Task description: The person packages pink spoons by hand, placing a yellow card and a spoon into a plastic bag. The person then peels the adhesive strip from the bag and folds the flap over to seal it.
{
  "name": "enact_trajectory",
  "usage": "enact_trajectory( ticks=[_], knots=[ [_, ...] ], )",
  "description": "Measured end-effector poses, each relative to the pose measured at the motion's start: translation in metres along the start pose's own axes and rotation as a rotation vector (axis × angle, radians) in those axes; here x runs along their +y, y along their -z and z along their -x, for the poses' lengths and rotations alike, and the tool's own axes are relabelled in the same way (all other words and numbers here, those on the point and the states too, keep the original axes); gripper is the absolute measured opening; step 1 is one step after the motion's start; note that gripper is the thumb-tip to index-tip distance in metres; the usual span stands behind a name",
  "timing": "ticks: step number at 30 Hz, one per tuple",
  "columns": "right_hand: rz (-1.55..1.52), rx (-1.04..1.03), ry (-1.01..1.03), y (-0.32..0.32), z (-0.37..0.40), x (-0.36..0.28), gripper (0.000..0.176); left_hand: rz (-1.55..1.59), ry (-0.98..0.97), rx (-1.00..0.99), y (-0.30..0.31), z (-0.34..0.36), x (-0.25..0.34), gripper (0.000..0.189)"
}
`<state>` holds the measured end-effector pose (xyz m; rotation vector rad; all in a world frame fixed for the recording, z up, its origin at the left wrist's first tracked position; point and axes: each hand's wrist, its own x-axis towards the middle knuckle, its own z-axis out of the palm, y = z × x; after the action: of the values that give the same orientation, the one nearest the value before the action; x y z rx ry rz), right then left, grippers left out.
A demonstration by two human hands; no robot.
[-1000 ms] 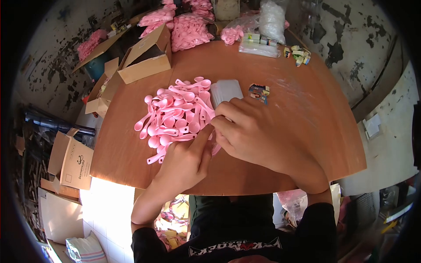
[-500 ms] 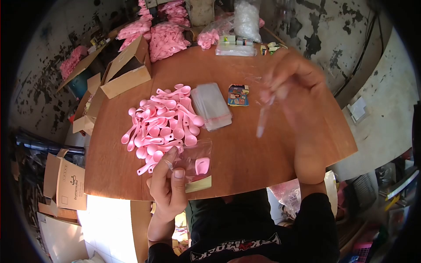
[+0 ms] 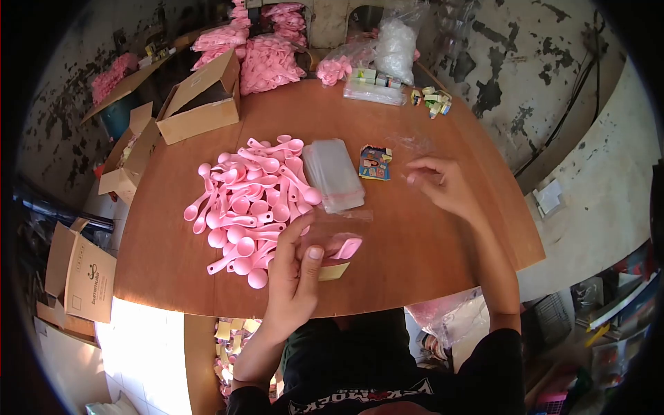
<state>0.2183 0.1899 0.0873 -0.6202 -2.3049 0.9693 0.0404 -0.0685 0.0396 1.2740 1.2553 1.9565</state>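
My left hand [image 3: 294, 273] is closed on a small clear plastic bag [image 3: 339, 225] near the table's front edge. Inside the bag show a pink spoon [image 3: 347, 247], partly hidden by my hand, and a pale yellow card [image 3: 334, 271]. To the right, my right hand [image 3: 443, 185] hovers over the table with fingers bent and apart, and nothing visible in them. Thin clear plastic scraps [image 3: 413, 143] lie just beyond it. A pile of pink spoons [image 3: 256, 187] spreads left of centre. Beside it lie a stack of clear bags [image 3: 334, 173] and a small pile of printed cards [image 3: 375, 163].
An open cardboard box [image 3: 200, 100] stands at the table's back left. Bags of pink spoons [image 3: 270, 63] and a bag of clear plastic [image 3: 396, 52] line the back. Small cards [image 3: 434, 102] lie at the back right of the wooden table [image 3: 415, 256].
My right hand has come down and let go of a thin clear plastic strip. My left hand has moved slightly right with the bag. The camera view has shifted a little.
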Motion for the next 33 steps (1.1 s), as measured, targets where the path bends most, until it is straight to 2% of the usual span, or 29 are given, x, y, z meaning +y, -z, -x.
enact_trajectory(
  ticks=[2, 4, 8, 10, 11, 13, 14, 16, 18, 20, 24, 26, 27, 28, 31, 33],
  knots=[
    [-0.041, -0.202, 0.272, -0.018, 0.010, -0.041, 0.050, -0.099, 0.000, -0.054, -0.005, 0.000, -0.008, 0.043],
    [-0.423, -0.208, 0.260, -0.049, 0.025, -0.076, 0.069, -0.057, -0.006, -0.014, -0.015, 0.000, -0.011, 0.048],
    [-0.427, -0.147, 0.212, -0.067, 0.029, -0.097, 0.069, 0.094, 0.074, -0.045, -0.016, 0.001, -0.007, 0.052],
    [-0.363, 0.004, 0.372, -0.066, 0.024, -0.101, 0.070, 0.114, 0.007, -0.063, -0.013, -0.001, -0.006, 0.064],
    [-0.331, 0.084, 0.452, -0.066, 0.019, -0.103, 0.070, 0.107, 0.009, -0.061, -0.012, -0.004, -0.006, 0.064],
    [-0.259, 0.249, 0.619, -0.065, 0.009, -0.106, 0.070, -0.072, -0.335, 0.042, -0.009, -0.014, -0.004, 0.079],
    [-0.260, 0.248, 0.623, -0.065, 0.005, -0.103, 0.070, -0.073, -0.338, 0.044, -0.006, -0.015, -0.005, 0.079],
    [-0.114, -0.052, 0.436, -0.069, 0.000, -0.093, 0.065, -0.188, -0.211, -0.007, 0.005, -0.016, -0.011, 0.087],
    [-0.103, -0.069, 0.468, -0.070, 0.002, -0.092, 0.064, -0.232, -0.178, 0.001, 0.008, -0.018, -0.015, 0.090],
    [-0.124, 0.014, 0.569, -0.069, 0.004, -0.091, 0.063, -0.333, -0.122, -0.044, 0.009, -0.017, -0.018, 0.094],
    [-0.128, 0.022, 0.539, -0.067, 0.011, -0.105, 0.062, -0.397, -0.145, -0.150, -0.001, -0.018, -0.017, 0.098],
    [-0.266, -0.095, 0.469, -0.065, 0.015, -0.110, 0.063, -0.303, -0.161, -0.123, -0.009, -0.016, -0.019, 0.101],
    [-0.316, -0.165, 0.426, -0.060, 0.016, -0.110, 0.070, -0.294, -0.165, -0.139, -0.010, -0.014, -0.020, 0.101],
    [-0.306, -0.150, 0.420, -0.054, 0.017, -0.111, 0.070, -0.259, -0.100, -0.125, -0.009, -0.011, -0.021, 0.095],
    [-0.413, -0.385, 0.425, -0.021, 0.009, -0.112, 0.079, -0.216, 0.100, -0.074, -0.010, -0.006, -0.013, 0.073],
    [-0.386, -0.538, 0.510, 0.025, -0.008, -0.080, 0.078, -0.260, 0.080, -0.091, -0.010, -0.003, -0.009, 0.071]
  ],
)
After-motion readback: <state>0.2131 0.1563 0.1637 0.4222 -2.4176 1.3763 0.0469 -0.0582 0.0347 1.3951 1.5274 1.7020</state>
